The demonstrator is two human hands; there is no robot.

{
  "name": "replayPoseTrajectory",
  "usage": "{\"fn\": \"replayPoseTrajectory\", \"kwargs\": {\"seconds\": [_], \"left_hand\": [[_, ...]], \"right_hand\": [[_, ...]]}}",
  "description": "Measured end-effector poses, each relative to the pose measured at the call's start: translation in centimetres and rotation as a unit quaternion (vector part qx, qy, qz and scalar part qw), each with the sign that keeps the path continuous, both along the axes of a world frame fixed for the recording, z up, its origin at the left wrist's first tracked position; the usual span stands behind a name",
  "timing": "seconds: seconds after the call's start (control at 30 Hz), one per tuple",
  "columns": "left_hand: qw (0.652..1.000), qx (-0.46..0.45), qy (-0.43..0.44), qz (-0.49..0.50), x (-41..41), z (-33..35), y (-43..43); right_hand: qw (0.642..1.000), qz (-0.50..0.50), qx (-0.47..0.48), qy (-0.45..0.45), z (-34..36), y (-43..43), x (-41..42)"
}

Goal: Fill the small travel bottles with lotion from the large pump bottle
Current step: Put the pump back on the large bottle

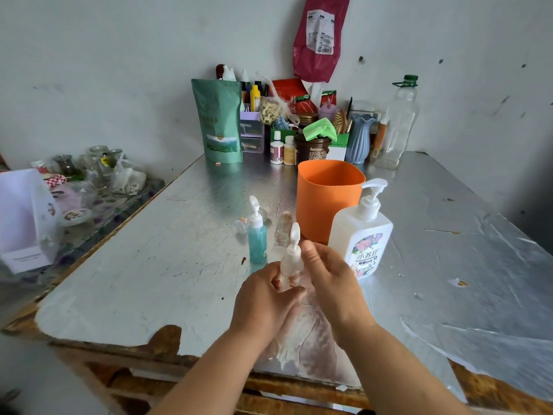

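My left hand (263,304) grips the lower body of a small clear travel bottle (291,263) with a white pump top, held upright above the table. Fingers of my right hand (330,277) touch that bottle's neck from the right. The large white pump bottle (360,238) with a floral label stands just right of my hands. A small teal-filled travel bottle (257,235) with a white pump stands behind my left hand. A small clear bottle (282,227) without a pump stands further back, with a small loose cap (241,224) beside it.
An orange container (326,196) stands behind the large bottle. Pouches, jars, a blue vase (360,137) and a tall empty plastic bottle (398,124) crowd the back wall. A side table (113,202) with glassware sits left. The foil-covered table (167,250) has a torn front edge.
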State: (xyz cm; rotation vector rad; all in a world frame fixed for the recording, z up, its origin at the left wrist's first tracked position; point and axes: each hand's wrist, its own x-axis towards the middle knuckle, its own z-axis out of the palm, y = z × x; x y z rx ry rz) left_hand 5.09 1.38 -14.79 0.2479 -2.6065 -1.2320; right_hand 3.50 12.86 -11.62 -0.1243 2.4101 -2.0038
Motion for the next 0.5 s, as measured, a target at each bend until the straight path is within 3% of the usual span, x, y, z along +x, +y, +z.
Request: {"fn": "replayPoseTrajectory", "kwargs": {"seconds": [0.1, 0.5], "left_hand": [[1.0, 0.003, -0.001, 0.007, 0.0, -0.4, -0.1], [0.999, -0.02, -0.008, -0.043, 0.5, 0.0, 0.0]], "right_hand": [[0.999, 0.006, -0.047, -0.019, 0.5, 1.3, 0.5], [0.984, 0.036, 0.168, 0.056, 1.4, 0.8, -0.6]]}}
